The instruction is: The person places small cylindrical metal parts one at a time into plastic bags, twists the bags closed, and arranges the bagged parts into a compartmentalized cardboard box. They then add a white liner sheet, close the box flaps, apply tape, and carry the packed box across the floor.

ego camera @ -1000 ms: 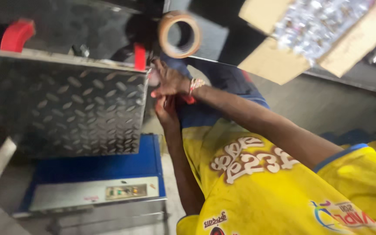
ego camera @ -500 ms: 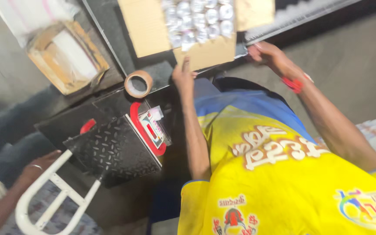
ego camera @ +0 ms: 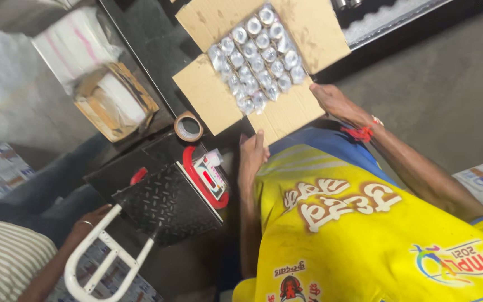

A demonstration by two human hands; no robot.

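Lying on the dark bench [ego camera: 141, 33], the open box [ego camera: 308, 25] is seen packed with shiny cans [ego camera: 258, 56], its flaps not yet shut, the near flap touched by the flat left hand [ego camera: 252, 154] and right hand [ego camera: 335, 102].

One view only, from the head camera; I have nothing second to compare it with. It looks steeply down over my yellow printed shirt [ego camera: 375, 235], which fills the lower right, close to the lens. The frame is rolled, so the dark counter [ego camera: 141, 33] edge runs diagonally. Farther out, near the top centre, sits the open brown cardboard box of shiny round-topped containers [ego camera: 258, 56]. At the lower left edge, a striped sleeve of another person [ego camera: 1, 257] and a black checker-plate platform scale [ego camera: 166, 204] come in at middle distance.
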